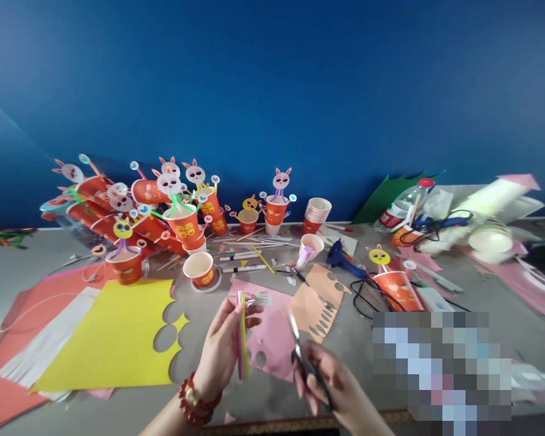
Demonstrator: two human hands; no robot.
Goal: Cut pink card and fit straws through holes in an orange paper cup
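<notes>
Between the thumb and fingers of my left hand is a small upright bunch of thin pink and yellow straws, with a pale end at the top. A red bead bracelet circles that wrist. Facing it, my right hand grips black-handled scissors. Their blades point up and away from me, apart from the straws; motion blurs the tips. Beneath both hands lies a pink sheet with round holes cut in it. Beyond my right hand is a peach sheet with cut-out slots.
Several red paper cups with rabbit faces crowd the back left. A yellow sheet lies left, near an upright cup. A blue glue gun, its black cord and a plastic bottle are right. Pens and sticks lie centre.
</notes>
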